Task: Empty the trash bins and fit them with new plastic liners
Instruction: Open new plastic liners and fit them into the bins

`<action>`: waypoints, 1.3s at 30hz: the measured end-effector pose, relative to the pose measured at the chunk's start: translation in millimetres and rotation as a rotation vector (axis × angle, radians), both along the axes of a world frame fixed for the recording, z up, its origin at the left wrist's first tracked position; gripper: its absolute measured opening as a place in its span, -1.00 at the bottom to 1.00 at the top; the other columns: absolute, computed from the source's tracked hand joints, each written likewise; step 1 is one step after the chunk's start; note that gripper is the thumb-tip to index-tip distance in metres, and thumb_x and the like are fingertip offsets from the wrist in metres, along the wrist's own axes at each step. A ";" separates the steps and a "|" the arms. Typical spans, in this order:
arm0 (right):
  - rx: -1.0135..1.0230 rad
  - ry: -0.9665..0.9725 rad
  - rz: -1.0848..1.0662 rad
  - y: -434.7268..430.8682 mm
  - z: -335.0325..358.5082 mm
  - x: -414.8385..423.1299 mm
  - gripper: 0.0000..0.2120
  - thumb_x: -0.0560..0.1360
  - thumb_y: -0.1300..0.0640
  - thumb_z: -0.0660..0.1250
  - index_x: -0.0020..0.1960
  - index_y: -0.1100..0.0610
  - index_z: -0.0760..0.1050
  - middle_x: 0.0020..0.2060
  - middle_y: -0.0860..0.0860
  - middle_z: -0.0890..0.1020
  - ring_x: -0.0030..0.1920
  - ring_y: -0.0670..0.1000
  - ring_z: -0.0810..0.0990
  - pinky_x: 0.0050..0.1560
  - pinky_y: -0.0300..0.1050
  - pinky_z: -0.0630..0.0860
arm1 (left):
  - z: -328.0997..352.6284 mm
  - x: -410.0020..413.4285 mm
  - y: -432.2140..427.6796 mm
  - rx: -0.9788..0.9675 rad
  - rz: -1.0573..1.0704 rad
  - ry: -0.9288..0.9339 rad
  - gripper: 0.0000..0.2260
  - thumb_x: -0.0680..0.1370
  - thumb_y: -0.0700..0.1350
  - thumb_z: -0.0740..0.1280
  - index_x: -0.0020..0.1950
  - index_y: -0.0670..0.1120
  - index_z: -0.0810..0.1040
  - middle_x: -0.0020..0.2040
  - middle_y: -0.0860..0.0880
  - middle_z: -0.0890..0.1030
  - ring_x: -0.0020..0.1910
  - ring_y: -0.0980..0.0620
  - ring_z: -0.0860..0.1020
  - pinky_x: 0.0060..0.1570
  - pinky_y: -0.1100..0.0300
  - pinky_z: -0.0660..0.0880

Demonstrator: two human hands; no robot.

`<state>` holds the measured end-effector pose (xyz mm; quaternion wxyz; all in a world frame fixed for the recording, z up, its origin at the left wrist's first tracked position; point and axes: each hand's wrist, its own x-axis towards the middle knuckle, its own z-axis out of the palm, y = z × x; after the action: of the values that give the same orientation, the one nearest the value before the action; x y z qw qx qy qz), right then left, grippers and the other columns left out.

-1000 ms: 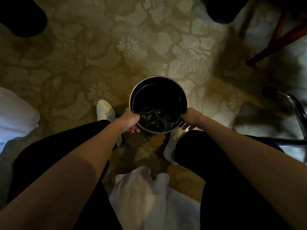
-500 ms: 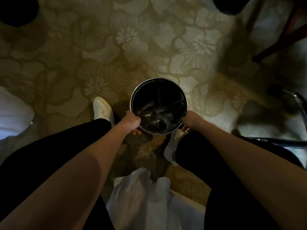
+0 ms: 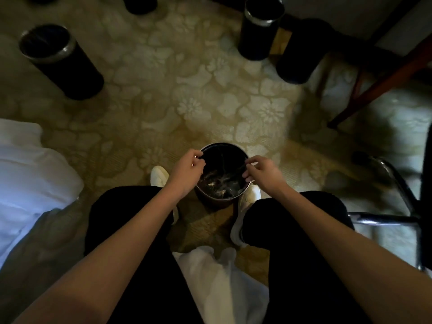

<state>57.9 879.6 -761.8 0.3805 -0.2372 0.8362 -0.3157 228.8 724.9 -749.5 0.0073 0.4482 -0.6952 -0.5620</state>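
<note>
- We have the bin upright on the carpet, between our two white shoes and just ahead of our knees.
- Our left hand is at the left side of the rim and our right hand at the right side. Each grip is closed in a pinch, fingers and thumb together on the edge of the black liner inside the bin.
- Pale scraps of trash lie at the bottom of the liner, so this bin is not yet emptied.
- We judge the step in hand to be freeing the old liner from the rim so it can come out with its contents.
- The next move calls for both pinches to hold while we draw the two edges toward the middle, then lift straight up so nothing spills. The bin looks light and may rise with the liner; our feet could steady it.
- Other bins stand well apart, farther off on the carpet. In this dim light we cannot tell whether they are done.
- A white bundle lies on the floor between our legs. We cannot tell whether it is a collecting bag or fresh liners.
</note>
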 end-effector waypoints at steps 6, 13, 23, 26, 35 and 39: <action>-0.240 0.012 -0.040 18.9 93.2 35.1 -0.82 0.63 0.22 0.19 0.15 0.22 0.52 -0.23 0.04 0.67 -0.29 -0.02 0.62 -0.18 -0.10 0.53 | 80.5 32.8 40.4 -0.048 0.137 0.213 -0.83 0.64 -0.20 0.19 0.21 -0.04 0.44 -0.01 0.02 0.61 -0.14 0.06 0.59 -0.23 0.18 0.48; -0.585 -0.007 -0.104 66.8 184.6 93.6 -0.85 0.63 0.25 0.22 0.11 0.25 0.54 -0.21 0.09 0.68 -0.28 -0.02 0.63 -0.29 -0.27 0.54 | 173.2 73.5 91.7 -0.079 0.251 0.476 -0.86 0.65 -0.24 0.18 0.17 -0.14 0.45 -0.09 -0.06 0.62 -0.33 0.04 0.55 -0.45 0.34 0.45; -0.727 -0.036 -0.211 119.5 199.3 163.1 -0.88 0.62 0.22 0.26 0.01 0.23 0.55 -0.26 0.07 0.67 -0.35 -0.06 0.61 -0.27 -0.22 0.53 | 185.7 124.3 159.9 -0.018 0.287 0.572 -0.83 0.64 -0.18 0.22 0.19 -0.15 0.52 -0.05 -0.10 0.68 -0.32 0.08 0.62 -0.43 0.30 0.51; -0.735 -0.048 -0.191 120.2 211.2 164.4 -0.83 0.62 0.23 0.25 0.08 0.33 0.54 -0.24 0.10 0.67 -0.34 -0.04 0.60 -0.32 -0.29 0.52 | 197.1 126.4 159.4 -0.040 0.276 0.581 -0.83 0.65 -0.17 0.21 0.20 -0.14 0.52 -0.03 -0.10 0.68 -0.29 0.07 0.62 -0.40 0.30 0.52; -0.707 -0.104 -0.214 80.6 222.5 138.0 -0.80 0.63 0.17 0.24 0.10 0.27 0.57 -0.14 0.16 0.71 -0.23 0.03 0.65 -0.24 -0.23 0.55 | 216.0 99.1 121.2 0.018 0.315 0.585 -0.84 0.66 -0.16 0.20 0.15 -0.13 0.55 -0.08 -0.07 0.71 -0.26 0.06 0.64 -0.29 0.23 0.54; -0.715 -0.165 -0.251 44.7 234.4 116.2 -0.82 0.64 0.16 0.23 0.08 0.21 0.58 -0.16 0.12 0.72 -0.23 0.01 0.67 -0.20 -0.19 0.56 | 233.0 75.9 88.0 0.045 0.332 0.601 -0.85 0.65 -0.14 0.21 0.12 -0.13 0.56 -0.12 -0.06 0.71 -0.28 0.08 0.64 -0.31 0.25 0.54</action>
<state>174.1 924.3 -527.4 0.2982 -0.2243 0.6625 -0.6495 304.7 812.9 -516.6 0.2932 0.3697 -0.5669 -0.6752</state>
